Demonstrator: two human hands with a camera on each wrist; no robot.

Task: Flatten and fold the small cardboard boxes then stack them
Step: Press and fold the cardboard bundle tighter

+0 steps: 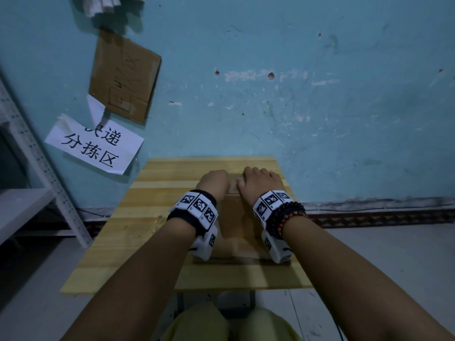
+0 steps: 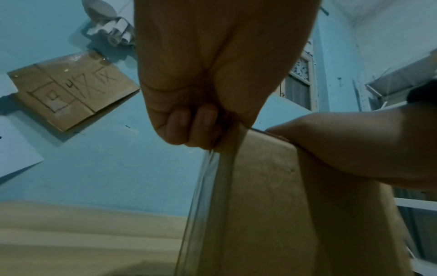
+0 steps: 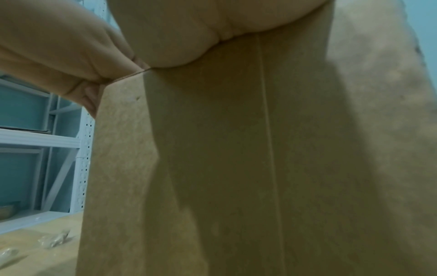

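On cardboard box (image 1: 236, 215), both hands (image 1: 213, 183) (image 1: 261, 184)

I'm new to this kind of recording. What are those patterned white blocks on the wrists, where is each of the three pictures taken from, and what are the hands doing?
There is no machine here: a seated person works with bare hands. The patterned white blocks strapped to the wrists are small cameras. The wide picture comes from a camera on the head, looking down. The other two pictures look along each hand from the wrist. On the pale wooden table lies a brown cardboard box. The left hand grips the box's far left corner with curled fingers. The right hand rests on its far end, fingers bent over the edge.
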